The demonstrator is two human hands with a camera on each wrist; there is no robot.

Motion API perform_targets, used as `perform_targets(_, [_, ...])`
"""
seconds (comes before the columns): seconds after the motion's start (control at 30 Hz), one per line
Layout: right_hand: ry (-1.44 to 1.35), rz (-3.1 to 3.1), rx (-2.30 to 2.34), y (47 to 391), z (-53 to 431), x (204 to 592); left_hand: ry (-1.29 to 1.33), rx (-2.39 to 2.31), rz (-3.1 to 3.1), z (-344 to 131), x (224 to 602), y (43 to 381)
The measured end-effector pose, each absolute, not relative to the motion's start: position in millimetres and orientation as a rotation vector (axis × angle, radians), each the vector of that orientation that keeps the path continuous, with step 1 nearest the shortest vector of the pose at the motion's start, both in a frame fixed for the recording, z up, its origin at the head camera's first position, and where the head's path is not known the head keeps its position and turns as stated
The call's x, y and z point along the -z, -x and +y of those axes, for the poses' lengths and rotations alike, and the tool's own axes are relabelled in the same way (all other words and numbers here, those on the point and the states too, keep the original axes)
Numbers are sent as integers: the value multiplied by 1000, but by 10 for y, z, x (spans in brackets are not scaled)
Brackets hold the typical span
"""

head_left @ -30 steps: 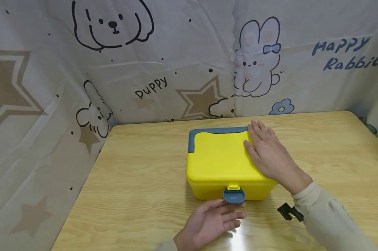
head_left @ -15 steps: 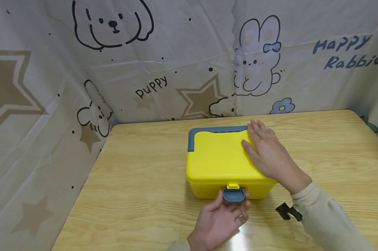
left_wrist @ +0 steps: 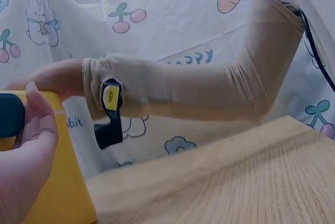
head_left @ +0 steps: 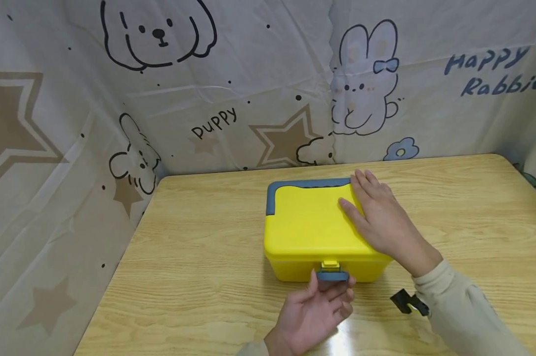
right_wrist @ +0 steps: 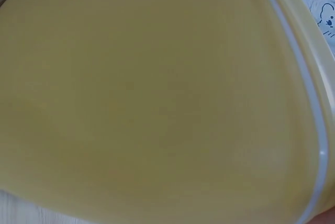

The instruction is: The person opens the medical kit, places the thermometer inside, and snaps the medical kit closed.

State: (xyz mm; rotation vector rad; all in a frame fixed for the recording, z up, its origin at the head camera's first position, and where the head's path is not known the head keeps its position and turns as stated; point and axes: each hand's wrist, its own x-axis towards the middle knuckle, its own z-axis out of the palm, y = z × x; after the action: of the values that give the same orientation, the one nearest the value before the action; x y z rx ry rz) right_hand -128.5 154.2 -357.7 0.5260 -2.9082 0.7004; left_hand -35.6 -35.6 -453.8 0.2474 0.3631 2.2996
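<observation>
A yellow storage box (head_left: 312, 222) with a blue-grey handle (head_left: 303, 184) folded along the lid's back edge stands on the table, lid down. My right hand (head_left: 385, 222) lies flat on the lid's right side, fingers straight toward the back. At the box front, my left hand (head_left: 309, 316) holds the blue latch (head_left: 332, 276) palm up, thumb at its left edge and fingertips at its right. The latch sticks outward, its edge toward the head camera. The left wrist view shows those fingers (left_wrist: 39, 124) beside the dark latch (left_wrist: 10, 114). The yellow side wall (right_wrist: 157, 103) fills the right wrist view.
A wooden table (head_left: 196, 247) carries the box. Printed fabric (head_left: 205, 89) hangs behind it and along the left side. A black wrist mount (head_left: 410, 301) juts from the right sleeve (head_left: 463, 306), just right of the box's front corner.
My left hand has come up and right from below the latch and taken hold of it. The latch has tilted up, from its face showing to its edge. My right hand stays on the lid.
</observation>
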Motion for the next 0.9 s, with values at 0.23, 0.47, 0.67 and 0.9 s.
perform_targets(0.23, [-515, -2917, -696, 1294, 1522, 3579, -28, -2311, 383, -359, 4380, 361])
perform_targets(0.47, [-503, -2926, -685, 1281, 1540, 3566, 61, -2320, 350, -347, 4330, 361])
perform_targets(0.67, [-499, -2934, -691, 1272, 1558, 3561, 111, -2370, 287, -320, 4348, 370])
perform_targets(0.9, [-520, -2935, -710, 1272, 1546, 3576, 214, -2398, 149, -344, 4368, 374])
